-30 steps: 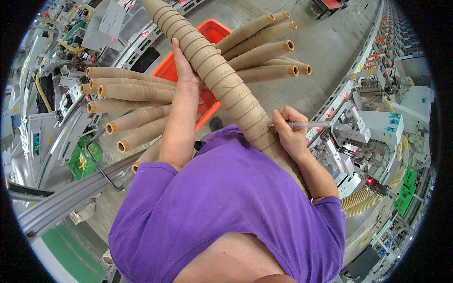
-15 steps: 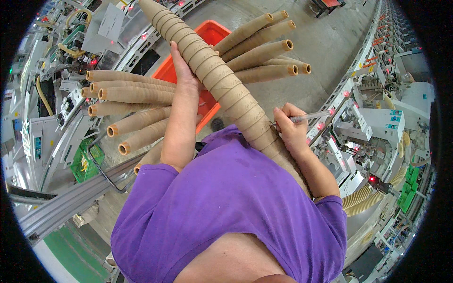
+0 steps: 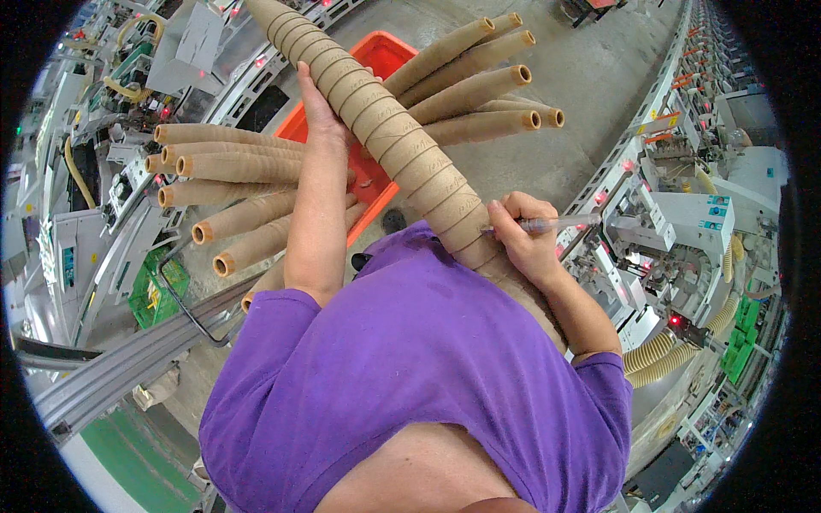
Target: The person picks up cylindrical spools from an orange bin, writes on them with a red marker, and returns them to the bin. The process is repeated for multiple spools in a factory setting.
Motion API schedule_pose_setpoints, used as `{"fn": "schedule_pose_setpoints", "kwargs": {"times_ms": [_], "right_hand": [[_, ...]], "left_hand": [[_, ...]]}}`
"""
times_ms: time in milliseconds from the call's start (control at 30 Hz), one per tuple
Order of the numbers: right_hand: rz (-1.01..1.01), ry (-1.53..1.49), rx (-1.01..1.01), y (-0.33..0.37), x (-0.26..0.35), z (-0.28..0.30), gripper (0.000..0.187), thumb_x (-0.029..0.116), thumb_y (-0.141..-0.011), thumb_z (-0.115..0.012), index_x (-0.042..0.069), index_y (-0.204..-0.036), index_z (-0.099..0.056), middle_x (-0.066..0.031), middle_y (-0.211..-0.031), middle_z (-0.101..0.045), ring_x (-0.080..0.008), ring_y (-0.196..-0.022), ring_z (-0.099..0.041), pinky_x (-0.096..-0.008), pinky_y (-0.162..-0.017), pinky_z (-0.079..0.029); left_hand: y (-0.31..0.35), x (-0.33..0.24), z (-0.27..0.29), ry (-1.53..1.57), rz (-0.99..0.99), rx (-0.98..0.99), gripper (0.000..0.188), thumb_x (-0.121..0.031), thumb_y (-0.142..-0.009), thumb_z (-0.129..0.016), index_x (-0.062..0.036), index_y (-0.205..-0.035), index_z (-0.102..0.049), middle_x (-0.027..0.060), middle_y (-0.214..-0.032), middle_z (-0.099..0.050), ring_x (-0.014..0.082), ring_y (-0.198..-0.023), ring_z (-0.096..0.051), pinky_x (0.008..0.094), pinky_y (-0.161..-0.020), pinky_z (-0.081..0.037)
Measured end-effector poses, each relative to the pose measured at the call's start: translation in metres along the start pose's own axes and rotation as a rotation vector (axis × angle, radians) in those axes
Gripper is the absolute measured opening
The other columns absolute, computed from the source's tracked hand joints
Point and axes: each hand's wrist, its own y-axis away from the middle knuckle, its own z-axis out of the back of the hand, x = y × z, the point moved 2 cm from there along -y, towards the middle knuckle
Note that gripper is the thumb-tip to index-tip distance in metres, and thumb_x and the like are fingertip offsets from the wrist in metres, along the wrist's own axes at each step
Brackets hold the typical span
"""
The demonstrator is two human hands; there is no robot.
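A long stack of nested brown cardboard cones (image 3: 396, 137) lies diagonally across my front, from the far upper left down to my right forearm. Handwritten marks run along the cones. My left hand (image 3: 323, 115) is wrapped round the stack's left side, its fingers partly hidden beneath. A clear-barrelled pen (image 3: 560, 223) is gripped in my right hand (image 3: 528, 239), its tip at the surface of a cone near the stack's lower part.
Behind the stack stands an orange-red crate (image 3: 386, 56). More cone stacks fan out from it on the right (image 3: 470, 92) and left (image 3: 239, 167). Machine rows line both sides, with a metal rail (image 3: 145, 350) and green basket (image 3: 158, 291) at left.
My left hand and the stack have shifted slightly up and left. The right hand has turned a little, and the pen tip sits slightly further up the stack.
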Motion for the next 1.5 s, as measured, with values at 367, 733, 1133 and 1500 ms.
{"fn": "schedule_pose_setpoints", "kwargs": {"times_ms": [367,733,1133,1500], "right_hand": [[-0.095,-0.018,-0.059,0.005,-0.011,0.001,0.033,0.009,-0.088,-0.065,0.001,-0.061,-0.048,-0.0007,-0.054,-0.044,-0.0077,-0.051,-0.037,-0.0283,-0.046,-0.029],[-0.173,-0.058,-0.063,0.003,-0.016,0.004,0.034,0.012,-0.088,-0.065,0.003,-0.06,-0.047,0.0019,-0.054,-0.045,-0.0057,-0.053,-0.038,-0.0266,-0.047,-0.029],[-0.242,-0.161,-0.103,-0.001,-0.023,0.003,0.036,0.013,-0.091,-0.062,0.007,-0.06,-0.044,0.001,-0.056,-0.048,-0.0055,-0.05,-0.042,-0.0236,-0.045,-0.031],[-0.042,-0.002,0.092,0.009,-0.007,0.009,0.032,0.008,-0.087,-0.064,0.0,-0.061,-0.047,-0.004,-0.054,-0.047,-0.0095,-0.051,-0.041,-0.0287,-0.047,-0.033]], "left_hand": [[-0.001,0.002,0.007,-0.001,0.003,0.037,0.086,-0.077,-0.081,-0.041,0.0031,-0.107,-0.054,0.0231,-0.097,-0.062,0.0385,-0.086,-0.063,0.0537,-0.076,-0.055],[0.0,0.003,0.008,0.023,0.016,-0.003,0.084,-0.077,-0.081,-0.042,0.0011,-0.109,-0.054,0.0239,-0.098,-0.063,0.0398,-0.086,-0.063,0.0533,-0.076,-0.055],[0.001,0.004,0.009,-0.005,-0.014,-0.02,0.085,-0.078,-0.081,-0.042,-0.0003,-0.111,-0.054,0.0245,-0.096,-0.064,0.0403,-0.084,-0.065,0.0533,-0.076,-0.056],[-0.007,-0.003,0.013,-0.043,-0.054,-0.113,0.083,-0.076,-0.084,-0.036,0.0009,-0.109,-0.054,0.0255,-0.094,-0.065,0.0418,-0.084,-0.064,0.0549,-0.076,-0.055]]}}
